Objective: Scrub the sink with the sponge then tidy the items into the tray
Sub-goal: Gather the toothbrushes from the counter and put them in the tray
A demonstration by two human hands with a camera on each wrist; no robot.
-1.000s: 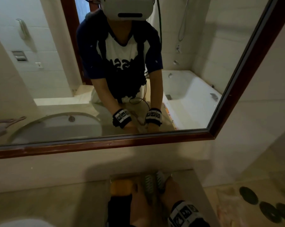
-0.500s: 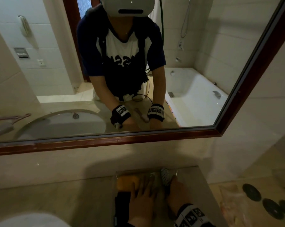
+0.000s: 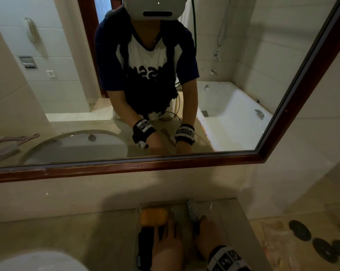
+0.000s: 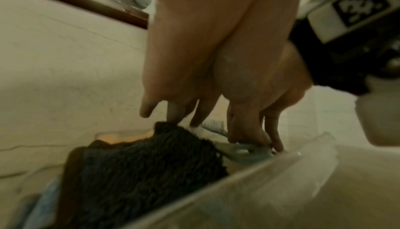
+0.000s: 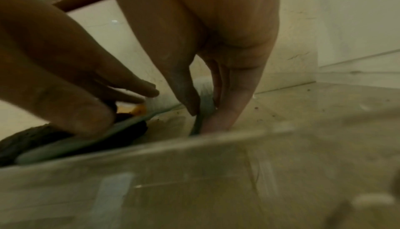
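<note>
— Can you read any writing from where you stand?
— Only some. The shirt in the mirror [image 3: 282, 94] has white letters, but they are reversed and partly covered, so I cannot read them. The wristbands carry black-and-white square codes, not words.
— And the sponge [image 3: 154, 217]?
— It is yellow-orange and lies at the far left end of the clear plastic tray [image 3: 241, 222] on the desk [image 3: 67, 235]. Beside it lies a dark fuzzy cloth [image 4: 140, 172], and two pale green brushes with white bristles.
— What do the hands do?
— The left hand [image 3: 169, 249] is in the tray, its fingers [image 4: 173, 111] quite straight, tips touching the cloth. The right hand [image 3: 208, 235] pinches one brush [image 3: 193, 211] by its handle, thumb against the fingers [image 5: 218, 118], at the tray bottom.
— The sink [image 3: 38, 261]?
— Only its white rim, low on the left.
</note>
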